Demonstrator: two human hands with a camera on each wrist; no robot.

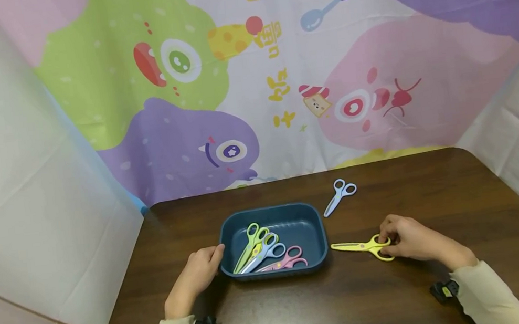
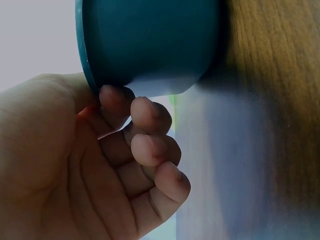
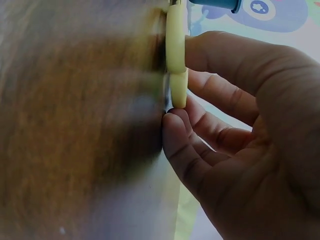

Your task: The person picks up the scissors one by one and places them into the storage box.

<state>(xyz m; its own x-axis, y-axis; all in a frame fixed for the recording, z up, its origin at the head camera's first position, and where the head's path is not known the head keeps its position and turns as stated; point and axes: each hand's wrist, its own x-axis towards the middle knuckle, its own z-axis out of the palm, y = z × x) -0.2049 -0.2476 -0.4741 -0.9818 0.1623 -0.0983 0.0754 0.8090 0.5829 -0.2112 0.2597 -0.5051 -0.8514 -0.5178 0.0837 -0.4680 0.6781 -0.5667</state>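
My left hand [image 1: 199, 272] grips the left rim of a dark teal plastic bin [image 1: 320, 229], thumb at the rim and index fingertip against the outer wall [image 2: 150, 40]; its other fingers curl loosely below. Inside the bin lie green scissors [image 1: 247, 249], blue scissors [image 1: 262, 257], pink scissors [image 1: 283, 264] and a partly hidden yellow pair. Right of the bin, my right hand [image 1: 407, 237] pinches the handle loops of yellow scissors [image 1: 356, 247], whose blades point left at the bin. In the right wrist view the yellow handle [image 3: 175, 45] sits close over the table, under my thumb.
Light blue scissors [image 1: 337, 197] lie on the brown wooden table [image 1: 294, 311], behind the yellow pair and right of the bin. A cartoon-printed cloth [image 1: 287, 154] hangs along the table's back edge. Pale cloth walls [image 1: 43, 179] stand at both sides.
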